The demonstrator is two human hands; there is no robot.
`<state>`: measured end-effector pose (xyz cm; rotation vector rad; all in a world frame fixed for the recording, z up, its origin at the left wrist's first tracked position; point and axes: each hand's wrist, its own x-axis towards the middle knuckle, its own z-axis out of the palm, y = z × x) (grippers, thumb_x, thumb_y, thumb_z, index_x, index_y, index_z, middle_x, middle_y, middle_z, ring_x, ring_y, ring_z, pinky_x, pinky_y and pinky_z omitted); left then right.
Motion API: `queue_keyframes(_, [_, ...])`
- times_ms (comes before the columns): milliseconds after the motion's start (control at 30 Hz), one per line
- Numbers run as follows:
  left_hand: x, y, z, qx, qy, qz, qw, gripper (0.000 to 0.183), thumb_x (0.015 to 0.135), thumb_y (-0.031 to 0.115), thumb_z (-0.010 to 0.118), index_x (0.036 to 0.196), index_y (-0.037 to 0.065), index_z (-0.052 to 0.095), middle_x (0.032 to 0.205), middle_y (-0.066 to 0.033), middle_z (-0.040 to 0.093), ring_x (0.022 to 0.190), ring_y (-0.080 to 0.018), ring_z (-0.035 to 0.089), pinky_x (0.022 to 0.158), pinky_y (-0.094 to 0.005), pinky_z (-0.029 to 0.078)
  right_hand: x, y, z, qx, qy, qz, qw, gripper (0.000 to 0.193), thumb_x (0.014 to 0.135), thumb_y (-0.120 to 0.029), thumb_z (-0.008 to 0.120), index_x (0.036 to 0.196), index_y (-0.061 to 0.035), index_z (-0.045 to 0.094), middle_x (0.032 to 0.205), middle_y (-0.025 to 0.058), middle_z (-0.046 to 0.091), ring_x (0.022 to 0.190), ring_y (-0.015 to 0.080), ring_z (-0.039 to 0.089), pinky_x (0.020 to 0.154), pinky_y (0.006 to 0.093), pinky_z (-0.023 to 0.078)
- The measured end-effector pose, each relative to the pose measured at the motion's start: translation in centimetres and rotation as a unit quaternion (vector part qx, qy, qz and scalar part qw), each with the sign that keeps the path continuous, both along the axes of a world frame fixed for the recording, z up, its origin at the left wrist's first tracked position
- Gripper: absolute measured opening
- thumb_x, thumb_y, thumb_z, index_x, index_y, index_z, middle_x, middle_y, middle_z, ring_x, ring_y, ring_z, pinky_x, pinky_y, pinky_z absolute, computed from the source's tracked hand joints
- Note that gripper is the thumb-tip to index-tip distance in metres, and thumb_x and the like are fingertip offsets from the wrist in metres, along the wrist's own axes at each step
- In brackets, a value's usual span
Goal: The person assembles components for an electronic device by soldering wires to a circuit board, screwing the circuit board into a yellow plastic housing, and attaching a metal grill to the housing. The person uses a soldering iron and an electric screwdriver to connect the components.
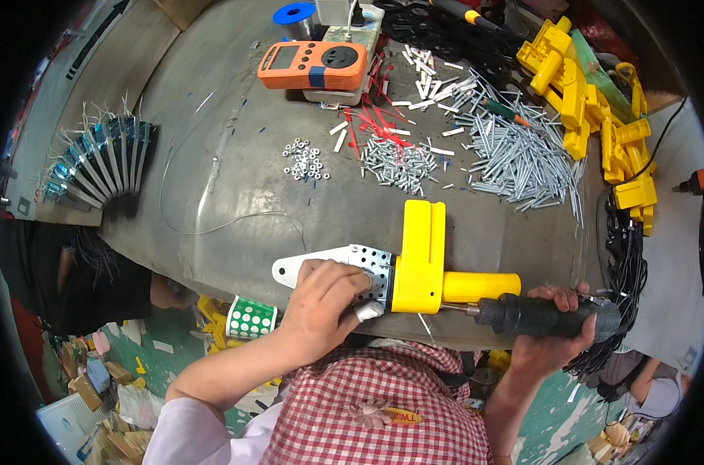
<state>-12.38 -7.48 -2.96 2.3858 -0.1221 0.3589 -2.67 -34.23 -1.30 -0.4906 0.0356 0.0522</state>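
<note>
Near the table's front edge lies a yellow plastic housing with a round yellow handle pointing right. Against its left side sits a perforated metal bracket with a flat, pale tongue that has a hole at its end. My left hand is closed over the bracket, one fingertip wrapped in white. A dark electric screwdriver lies level in my right hand, fingers wrapped round its body. Its bit reaches the housing's lower right side; the screw head there is too small to make out.
Behind the work are piles of nuts, short screws and long screws. Farther back stand an orange meter and a solder spool. Yellow housings line the right edge beside black cables. Blue-green parts stand at left.
</note>
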Motion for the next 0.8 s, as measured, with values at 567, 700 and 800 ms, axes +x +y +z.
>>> queue_keyframes(567, [1.3,1.2,2.5,0.170,-0.024,-0.157,0.972,0.024,0.069,0.010,0.058,0.092,0.004,0.054,0.101,-0.0108,0.058,0.090,-0.0253,0.058,0.073,-0.0341,0.050,-0.1,-0.2,-0.1,0.027,0.013,-0.005,1.000,0.037,0.087,-0.027,0.054,0.116,-0.0059,0.047,0.084,0.0026,0.046,0.083,0.0154,0.048,0.089,0.0366,0.038])
queue_keyframes(700, [0.9,1.2,1.3,-0.071,0.022,-0.063,0.995,0.024,0.065,0.000,0.066,0.087,0.004,0.055,0.094,-0.0079,0.064,0.088,-0.0248,0.060,0.075,-0.0329,0.050,-0.2,-0.2,-0.4,0.032,0.021,-0.018,0.999,0.038,0.087,-0.029,0.053,0.118,-0.0074,0.046,0.084,0.0031,0.048,0.083,0.0162,0.048,0.089,0.0382,0.038])
queue_keyframes(800, [0.0,0.0,0.6,-0.167,0.020,-0.007,0.986,0.023,0.065,-0.004,0.067,0.082,0.005,0.055,0.089,-0.0065,0.067,0.087,-0.0243,0.060,0.076,-0.0329,0.049,-0.3,-0.2,-0.4,0.034,0.020,-0.014,0.999,0.038,0.087,-0.029,0.054,0.118,-0.0077,0.046,0.084,0.0032,0.048,0.083,0.0162,0.048,0.088,0.0385,0.038])
